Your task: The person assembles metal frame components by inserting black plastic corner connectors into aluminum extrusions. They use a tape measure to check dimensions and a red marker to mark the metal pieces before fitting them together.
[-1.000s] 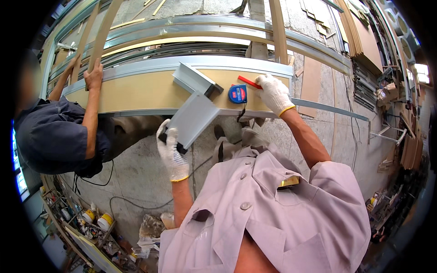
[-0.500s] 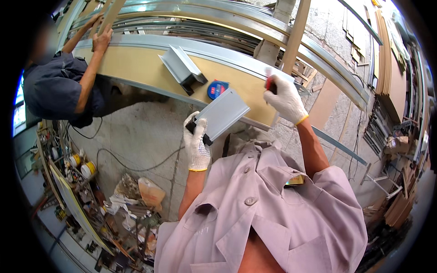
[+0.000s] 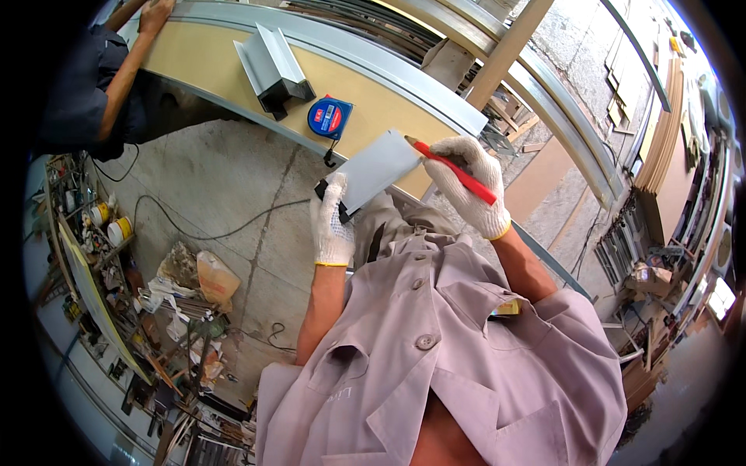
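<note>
My left hand [image 3: 334, 225], in a white knit glove, grips the black-edged end of a short grey metal profile piece [image 3: 379, 172], its thumb lying on the top face. In my gloved right hand [image 3: 474, 182] is a red carpenter's pencil [image 3: 458, 173], held between the fingers. The pencil's tip points at the far right corner of the piece; whether it touches cannot be made out. Beyond the piece, a blue tape measure [image 3: 329, 117] lies on the tan board of the bench [image 3: 381, 128]. A second grey channel profile [image 3: 272, 68] rests further left on the same board.
A co-worker's hand [image 3: 155, 14] is on the bench's far left end. Long metal profiles [image 3: 559, 116] and a wooden post [image 3: 509, 54] stand behind the bench. A black cable [image 3: 202, 237] crosses the concrete floor. Scrap and bags [image 3: 217, 279] lie at lower left.
My right hand has come down and left, bringing the pencil to the metal piece. The view has shifted, and the co-worker sits further toward the upper left edge.
</note>
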Demonstrator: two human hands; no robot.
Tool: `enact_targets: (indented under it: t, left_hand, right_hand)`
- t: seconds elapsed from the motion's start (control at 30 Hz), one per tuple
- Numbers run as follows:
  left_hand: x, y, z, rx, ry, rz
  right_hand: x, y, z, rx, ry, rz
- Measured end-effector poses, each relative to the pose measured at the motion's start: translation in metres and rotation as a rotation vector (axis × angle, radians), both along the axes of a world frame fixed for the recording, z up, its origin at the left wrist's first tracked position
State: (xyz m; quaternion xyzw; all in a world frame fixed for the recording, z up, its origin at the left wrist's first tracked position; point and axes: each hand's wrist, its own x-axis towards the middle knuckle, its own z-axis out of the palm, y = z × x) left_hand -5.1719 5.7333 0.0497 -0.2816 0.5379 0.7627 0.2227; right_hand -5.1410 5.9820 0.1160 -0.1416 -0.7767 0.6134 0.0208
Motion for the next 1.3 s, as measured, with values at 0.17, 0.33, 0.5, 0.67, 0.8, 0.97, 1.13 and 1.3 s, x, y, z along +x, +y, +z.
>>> enact_targets:
  t: [0.17, 0.33, 0.5, 0.67, 0.8, 0.97, 1.13, 1.3]
  left_hand:
    - [0.002, -0.001, -0.012, 0.009, 0.052, 0.012]
    - [0.0, 0.002, -0.012, -0.018, 0.054, 0.019]
    - [-0.006, 0.006, 0.004, 0.001, 0.008, 0.037]
    - [-0.01, 0.007, 0.012, -0.014, 0.004, 0.018]
    - [-0.008, 0.007, 0.011, -0.053, 0.011, 0.001]
    - [-0.001, 0.005, 0.003, -0.19, 0.225, -0.072]
    - [-0.009, 0.005, 0.011, -0.087, 0.064, -0.012]
    - [-0.01, 0.005, 0.013, -0.011, -0.022, 0.041]
  right_hand:
    - [-0.037, 0.0, -0.001, 0.245, 0.168, 0.174]
    - [-0.052, 0.002, 0.006, 0.321, 0.13, 0.269]
    - [-0.057, 0.003, 0.008, 0.345, 0.119, 0.327]
    - [-0.061, 0.002, 0.006, 0.37, 0.114, 0.353]
    - [-0.061, 0.003, 0.004, 0.373, 0.113, 0.369]
    - [-0.064, 0.003, 0.008, 0.375, 0.096, 0.398]
    - [-0.066, 0.002, 0.008, 0.388, 0.078, 0.42]
    - [-0.067, 0.002, 0.011, 0.395, 0.074, 0.433]
